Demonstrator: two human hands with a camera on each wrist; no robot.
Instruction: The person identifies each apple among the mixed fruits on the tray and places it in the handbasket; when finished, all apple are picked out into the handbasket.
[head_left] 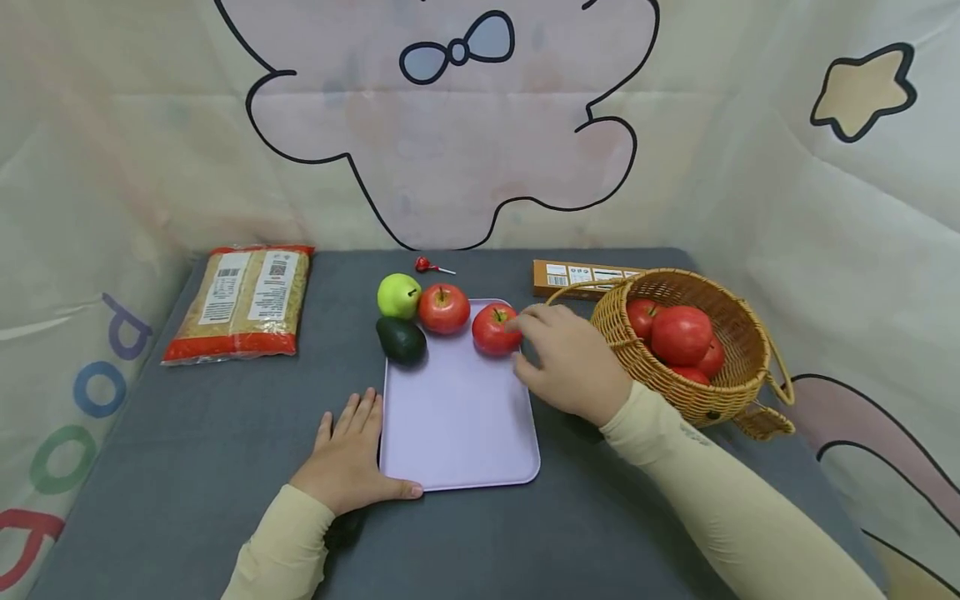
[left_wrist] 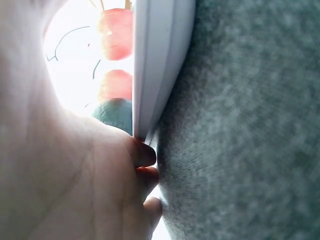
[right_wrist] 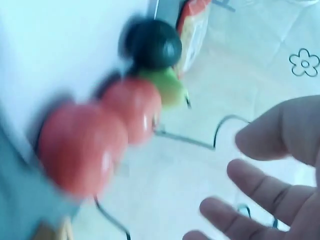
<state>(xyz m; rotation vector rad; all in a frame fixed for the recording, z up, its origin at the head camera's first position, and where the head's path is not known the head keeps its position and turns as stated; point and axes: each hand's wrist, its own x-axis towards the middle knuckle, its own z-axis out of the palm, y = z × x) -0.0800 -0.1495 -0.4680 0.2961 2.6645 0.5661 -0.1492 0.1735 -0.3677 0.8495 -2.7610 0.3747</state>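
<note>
A lilac tray (head_left: 457,425) lies on the table. On its far part sit a red apple (head_left: 492,330), a second red apple (head_left: 444,309) and a dark green avocado (head_left: 402,342); a green apple (head_left: 398,297) stands at the far left corner. My left hand (head_left: 352,458) rests along the tray's left edge, fingers straight, thumb at the near left corner. Over the far right edge, my right hand (head_left: 566,358) is beside the nearer red apple. In the right wrist view its fingers (right_wrist: 265,190) are spread and apart from the red apple (right_wrist: 82,150), gripping nothing.
A wicker basket (head_left: 626,354) with several red apples (head_left: 681,335) stands on the right, a brown box (head_left: 551,275) behind it. At the back left lies a bag of grain (head_left: 243,304). A red lollipop (head_left: 424,264) lies behind the fruit. Printed cloth walls enclose the table.
</note>
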